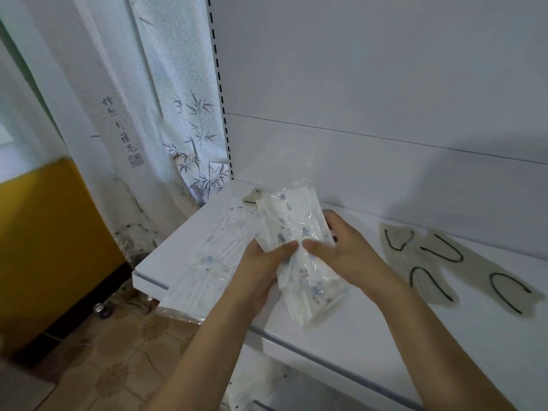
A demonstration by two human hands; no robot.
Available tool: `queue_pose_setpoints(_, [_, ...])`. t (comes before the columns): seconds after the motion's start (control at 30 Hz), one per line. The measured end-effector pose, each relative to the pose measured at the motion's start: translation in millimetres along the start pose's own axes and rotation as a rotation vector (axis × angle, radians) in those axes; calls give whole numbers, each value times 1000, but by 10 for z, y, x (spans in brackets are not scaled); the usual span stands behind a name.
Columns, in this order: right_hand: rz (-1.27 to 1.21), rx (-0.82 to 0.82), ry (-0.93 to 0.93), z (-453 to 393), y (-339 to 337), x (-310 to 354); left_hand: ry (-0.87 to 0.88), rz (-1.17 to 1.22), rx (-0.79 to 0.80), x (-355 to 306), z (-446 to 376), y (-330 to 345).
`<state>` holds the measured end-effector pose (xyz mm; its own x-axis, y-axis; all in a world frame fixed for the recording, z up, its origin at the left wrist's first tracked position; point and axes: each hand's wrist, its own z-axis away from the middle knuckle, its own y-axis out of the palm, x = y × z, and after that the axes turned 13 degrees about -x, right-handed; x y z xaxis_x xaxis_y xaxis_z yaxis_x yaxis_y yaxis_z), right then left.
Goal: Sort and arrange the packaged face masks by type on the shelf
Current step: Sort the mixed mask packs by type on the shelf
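Over a white shelf [370,336], a person's two hands hold a bundle of clear-wrapped white face masks with blue print [299,247], tilted so its far end points toward 12 o'clock. The left hand [261,271] grips the bundle at its 8 o'clock side, thumb curled across the wrapping; the right hand [344,247] closes on it from 3 o'clock, thumb nearly meeting the left thumb. At 9 o'clock of the bundle, more wrapped white masks [207,262] lie flat on the shelf's left end. At 3 o'clock, well apart, grey-beige masks with black ear loops [462,262] lie spread on the shelf. A bamboo-print curtain [184,129] hangs at 10 o'clock.
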<state>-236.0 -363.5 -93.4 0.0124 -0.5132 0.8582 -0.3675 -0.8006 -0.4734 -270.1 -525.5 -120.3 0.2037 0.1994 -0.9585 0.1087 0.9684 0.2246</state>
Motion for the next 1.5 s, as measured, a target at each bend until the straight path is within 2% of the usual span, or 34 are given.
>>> queue_pose_setpoints(0.07, [54,-42,-58,-91,72,44,61,-25,14,-98,-33,-94])
queue_pose_setpoints(0.1, [-23,12,-3,-137,88,76,79,-32,41,-167,-33,-131])
queue_pose_setpoints(0.17, [-238,236,143,-219,97,95,99,-86,110,-307,-25,-203])
queue_pose_setpoints(0.23, [-327,347,267,-283,104,51,161,-266,98,-393,-42,-331])
queue_pose_setpoints(0.3, [-315,252,311,-384,143,-37,288,-548,-77,-401,-61,-567])
queue_pose_setpoints(0.37, [-396,155,357,-464,193,-123,403,-983,-259,-294,-56,-850])
queue_pose_setpoints(0.43, [-551,86,416,-506,258,-182,367,-1385,-265,-143,-42,-1013])
queue_pose_setpoints(0.5, [-613,19,461,-521,341,-239,314,-1502,-212,-13,-111,-1026])
queue_pose_setpoints(0.63, [-585,-65,444,-499,365,-295,431,-1527,-264,-69,-316,-891])
queue_pose_setpoints(0.8, [-635,-189,449,-546,162,-327,585,-1309,-271,32,-249,-824])
queue_pose_setpoints(1.0, [-780,-381,480,-566,-51,-338,282,-748,-396,-148,-104,-699])
queue_pose_setpoints(1.13, [-827,-443,495,-569,-115,-351,65,-483,-373,-286,-7,-586])
queue_pose_setpoints(1.33, [-880,-424,489,-549,-107,-297,-63,-261,-421,-322,15,-492])
queue_pose_setpoints(1.5, [-840,-424,478,-518,-110,-316,-2,-163,-547,-295,-29,-485])
